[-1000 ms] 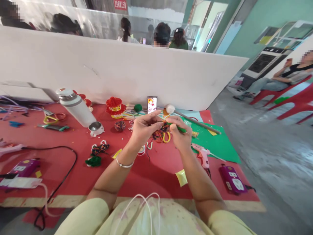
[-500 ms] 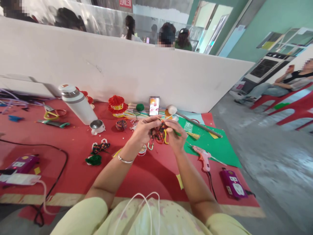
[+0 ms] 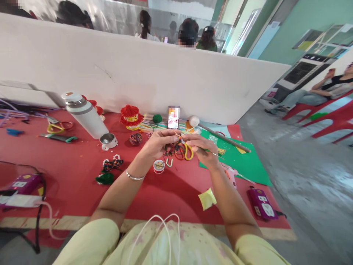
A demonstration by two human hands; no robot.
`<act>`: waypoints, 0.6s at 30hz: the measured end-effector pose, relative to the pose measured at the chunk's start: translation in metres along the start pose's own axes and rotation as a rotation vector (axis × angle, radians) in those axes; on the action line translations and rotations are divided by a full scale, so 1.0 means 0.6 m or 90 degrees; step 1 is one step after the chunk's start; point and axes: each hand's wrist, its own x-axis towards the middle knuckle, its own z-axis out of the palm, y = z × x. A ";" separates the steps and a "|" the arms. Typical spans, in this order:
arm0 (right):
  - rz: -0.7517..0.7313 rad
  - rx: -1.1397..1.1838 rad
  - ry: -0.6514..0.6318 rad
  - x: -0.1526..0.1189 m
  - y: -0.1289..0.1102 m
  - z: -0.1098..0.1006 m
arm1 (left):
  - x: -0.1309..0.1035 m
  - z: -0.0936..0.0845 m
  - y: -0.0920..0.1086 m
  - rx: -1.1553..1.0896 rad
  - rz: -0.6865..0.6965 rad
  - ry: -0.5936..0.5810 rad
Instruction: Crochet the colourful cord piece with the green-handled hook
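Note:
My left hand [image 3: 161, 142] pinches dark multicoloured yarn work [image 3: 171, 148] at the middle of the red table. Close beside it, my right hand [image 3: 202, 147] is closed round a thin crochet hook [image 3: 213, 152], its metal end pointing right. The hook's other end is hidden by the fingers. Scissors with yellow and red handles [image 3: 188, 151] lie just beneath the hands. Nearer me are a small spool [image 3: 159, 166] and a pale clip [image 3: 169, 162]. A phone [image 3: 173, 117] stands upright behind my hands, and a multicoloured yarn ball [image 3: 135, 139] sits to their left.
A white bottle [image 3: 86, 117] and metal cup [image 3: 108, 141] stand left. A green sheet [image 3: 248, 165] bears a stick [image 3: 224, 138]; a pink glue gun [image 3: 231, 175] is partly behind my right forearm. A purple power box [image 3: 261, 204] lies right. A white partition [image 3: 138, 77] borders the table's back.
My right hand has turned and shifted right, and the hook now points right. My left hand has moved slightly left. More of the scissors, spool and yellow packet shows.

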 end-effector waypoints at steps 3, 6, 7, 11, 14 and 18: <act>-0.013 -0.018 -0.028 0.002 -0.007 -0.008 | 0.000 -0.001 0.001 0.017 0.003 -0.008; -0.038 -0.022 -0.036 0.005 -0.014 -0.012 | 0.002 -0.003 0.000 0.021 0.003 -0.007; -0.043 -0.023 -0.036 0.006 -0.016 -0.014 | 0.002 -0.004 0.000 0.021 0.000 -0.008; -0.035 -0.026 -0.048 0.007 -0.020 -0.021 | 0.003 -0.004 0.001 0.018 -0.018 -0.036; -0.025 -0.020 -0.055 0.006 -0.021 -0.025 | 0.003 0.000 0.000 0.006 -0.029 -0.044; -0.046 -0.041 -0.050 0.004 -0.022 -0.020 | 0.005 0.003 -0.005 -0.005 -0.018 -0.026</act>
